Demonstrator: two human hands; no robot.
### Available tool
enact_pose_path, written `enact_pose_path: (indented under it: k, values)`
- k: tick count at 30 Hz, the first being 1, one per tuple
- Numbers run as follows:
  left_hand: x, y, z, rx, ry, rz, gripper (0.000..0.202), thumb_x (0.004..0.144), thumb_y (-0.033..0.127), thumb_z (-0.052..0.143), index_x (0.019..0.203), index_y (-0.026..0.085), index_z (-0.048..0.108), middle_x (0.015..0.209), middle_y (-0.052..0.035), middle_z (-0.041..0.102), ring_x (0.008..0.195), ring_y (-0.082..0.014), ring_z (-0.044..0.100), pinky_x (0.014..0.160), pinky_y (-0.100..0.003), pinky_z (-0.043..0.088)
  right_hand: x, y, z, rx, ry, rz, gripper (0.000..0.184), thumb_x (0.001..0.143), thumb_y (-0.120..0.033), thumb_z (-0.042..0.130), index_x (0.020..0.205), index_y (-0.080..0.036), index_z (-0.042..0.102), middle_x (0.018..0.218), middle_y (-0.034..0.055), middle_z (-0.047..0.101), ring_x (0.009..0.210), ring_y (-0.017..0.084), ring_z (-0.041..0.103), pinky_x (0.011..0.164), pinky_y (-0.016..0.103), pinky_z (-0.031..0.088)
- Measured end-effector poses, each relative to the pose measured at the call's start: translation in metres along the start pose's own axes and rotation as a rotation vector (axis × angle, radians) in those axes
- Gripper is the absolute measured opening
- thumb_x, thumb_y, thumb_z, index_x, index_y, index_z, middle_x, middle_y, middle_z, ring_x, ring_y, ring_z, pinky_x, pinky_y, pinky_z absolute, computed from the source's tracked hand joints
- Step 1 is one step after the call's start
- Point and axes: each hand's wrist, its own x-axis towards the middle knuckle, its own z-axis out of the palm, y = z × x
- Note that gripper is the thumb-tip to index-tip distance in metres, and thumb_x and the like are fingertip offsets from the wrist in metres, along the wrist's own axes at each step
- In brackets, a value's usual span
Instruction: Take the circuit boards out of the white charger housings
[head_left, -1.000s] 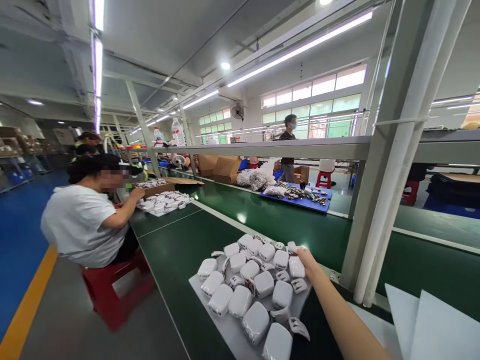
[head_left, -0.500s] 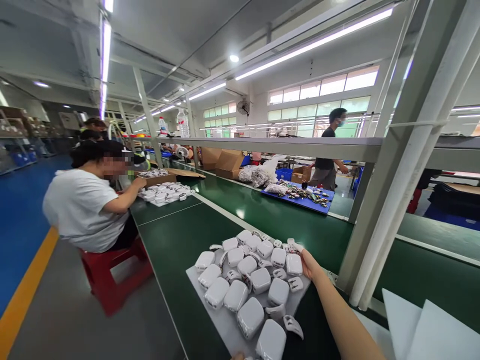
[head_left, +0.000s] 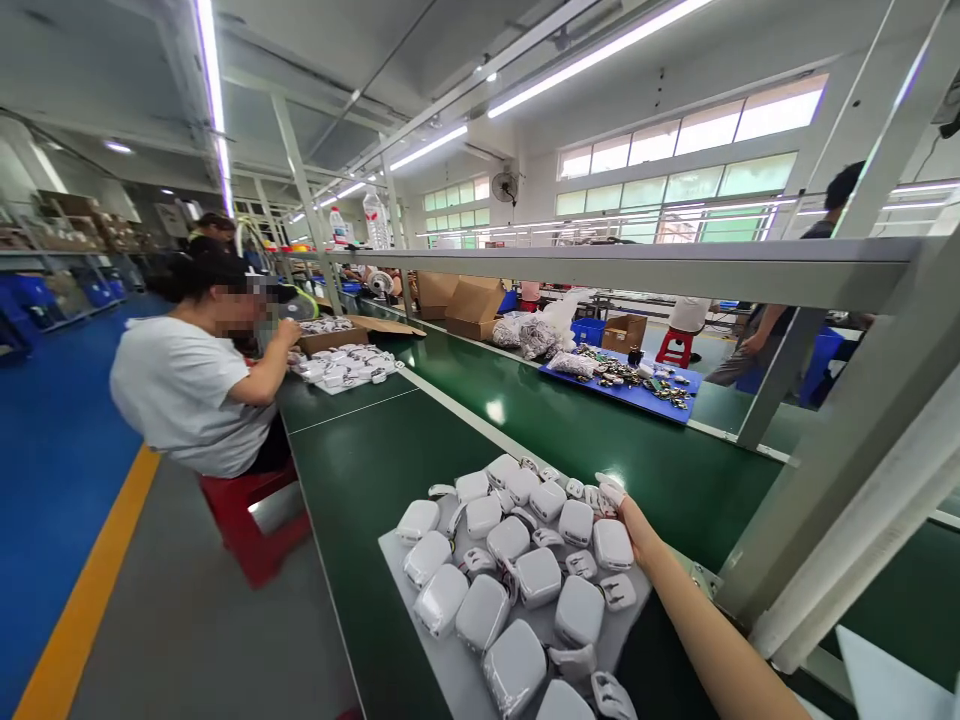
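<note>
My right hand (head_left: 632, 522) is at the far right edge of a white sheet (head_left: 409, 565), its fingers closed round that edge, with pale coverings on the fingertips. Part of the grip is hidden behind a rounded white plastic housing (head_left: 613, 545). Across the sheet lie several more rounded-square white housings (head_left: 515, 660), some with a glossy film. Among them are small white curved pieces (head_left: 619, 592), some with dark slots. The sheet rests on or just over the green bench (head_left: 360, 470); I cannot tell which. My left hand is out of view.
A seated person (head_left: 195, 390) works at the bench on the left, beside more white parts (head_left: 349, 368). A blue tray (head_left: 637, 395) of small parts lies beyond the belt. A grey post (head_left: 832, 480) and a shelf rail (head_left: 600, 270) stand close on the right.
My view has turned and shifted slightly. My left fingertips, at the bottom edge before, are out of frame now. My right hand keeps its place at the sheet's edge. A walking person moved right.
</note>
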Motion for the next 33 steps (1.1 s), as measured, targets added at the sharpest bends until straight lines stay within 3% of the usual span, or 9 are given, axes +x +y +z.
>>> enact_pose_path:
  k: [4, 9, 11, 12, 14, 17, 20, 25, 33]
  values:
    - [0.009, 0.005, -0.008, -0.003, 0.046, -0.029, 0.042, 0.097, 0.045, 0.035, 0.073, 0.022, 0.061, 0.068, 0.0018, 0.06, 0.065, -0.0141, 0.062, 0.063, -0.027, 0.048, 0.0, 0.002, -0.001, -0.02, 0.024, 0.006, 0.027, 0.099, -0.032, 0.061, 0.12, -0.016, 0.059, 0.111, 0.0074, 0.063, 0.086, 0.019, 0.065, 0.072, 0.035, 0.058]
    - [0.019, 0.014, -0.03, 0.155, 0.069, -0.009, 0.032, 0.096, 0.045, 0.046, 0.082, 0.023, 0.065, 0.08, 0.0001, 0.064, 0.075, -0.0168, 0.064, 0.066, -0.026, 0.05, 0.005, 0.006, -0.003, -0.054, 0.079, -0.018, 0.024, 0.099, -0.03, 0.061, 0.118, -0.016, 0.06, 0.11, 0.0069, 0.064, 0.086, 0.019, 0.065, 0.072, 0.035, 0.058]
    - [0.046, 0.02, -0.047, 0.191, 0.039, 0.006, 0.027, 0.097, 0.041, 0.048, 0.093, 0.022, 0.066, 0.093, -0.0032, 0.066, 0.087, -0.0189, 0.065, 0.077, -0.03, 0.052, 0.008, 0.009, -0.004, -0.074, 0.101, -0.033, 0.023, 0.099, -0.031, 0.061, 0.116, -0.016, 0.061, 0.109, 0.0068, 0.064, 0.086, 0.019, 0.065, 0.074, 0.036, 0.058]
    - [0.067, 0.025, -0.054, 0.242, -0.08, 0.008, 0.025, 0.097, 0.039, 0.05, 0.103, 0.019, 0.064, 0.104, -0.0061, 0.066, 0.093, -0.0192, 0.064, 0.082, -0.034, 0.053, 0.008, 0.01, -0.005, -0.087, 0.11, -0.041, 0.023, 0.099, -0.032, 0.061, 0.115, -0.016, 0.062, 0.109, 0.0067, 0.064, 0.087, 0.019, 0.065, 0.075, 0.036, 0.058]
    - [0.114, 0.037, -0.059, 0.265, -0.123, 0.015, 0.028, 0.096, 0.039, 0.055, 0.114, 0.017, 0.06, 0.117, -0.0089, 0.062, 0.1, -0.0201, 0.062, 0.089, -0.041, 0.053, 0.008, 0.01, -0.005, -0.118, 0.12, -0.061, 0.023, 0.099, -0.032, 0.061, 0.115, -0.016, 0.062, 0.11, 0.0069, 0.064, 0.089, 0.02, 0.065, 0.077, 0.037, 0.057]
    - [0.179, 0.053, -0.05, 0.292, -0.2, 0.04, 0.031, 0.095, 0.037, 0.058, 0.118, 0.017, 0.059, 0.122, -0.0095, 0.06, 0.106, -0.022, 0.061, 0.092, -0.044, 0.053, 0.005, 0.006, -0.007, -0.176, 0.116, -0.108, 0.021, 0.098, -0.031, 0.063, 0.112, -0.015, 0.063, 0.112, 0.0069, 0.064, 0.094, 0.022, 0.065, 0.081, 0.039, 0.057]
    - [0.215, 0.054, -0.029, 0.33, -0.295, 0.043, 0.032, 0.095, 0.037, 0.059, 0.118, 0.015, 0.059, 0.119, -0.0091, 0.061, 0.103, -0.0219, 0.062, 0.089, -0.043, 0.055, 0.003, 0.005, -0.009, -0.225, 0.104, -0.161, 0.02, 0.097, -0.031, 0.063, 0.11, -0.015, 0.064, 0.113, 0.0066, 0.065, 0.097, 0.023, 0.064, 0.084, 0.041, 0.056]
    - [0.238, 0.033, -0.006, 0.408, -0.411, 0.032, 0.032, 0.094, 0.037, 0.059, 0.118, 0.016, 0.059, 0.12, -0.0093, 0.06, 0.104, -0.0221, 0.062, 0.089, -0.043, 0.055, 0.003, 0.009, -0.011, -0.242, 0.085, -0.176, 0.023, 0.097, -0.032, 0.063, 0.113, -0.015, 0.064, 0.115, 0.0072, 0.064, 0.098, 0.024, 0.064, 0.085, 0.042, 0.056]
    - [0.249, 0.015, -0.006, 0.42, -0.421, 0.075, 0.033, 0.094, 0.037, 0.059, 0.119, 0.016, 0.058, 0.121, -0.0096, 0.06, 0.106, -0.0227, 0.061, 0.091, -0.044, 0.054, 0.004, 0.009, -0.011, -0.255, 0.076, -0.159, 0.023, 0.097, -0.032, 0.063, 0.113, -0.015, 0.064, 0.114, 0.0071, 0.064, 0.097, 0.023, 0.065, 0.084, 0.042, 0.056]
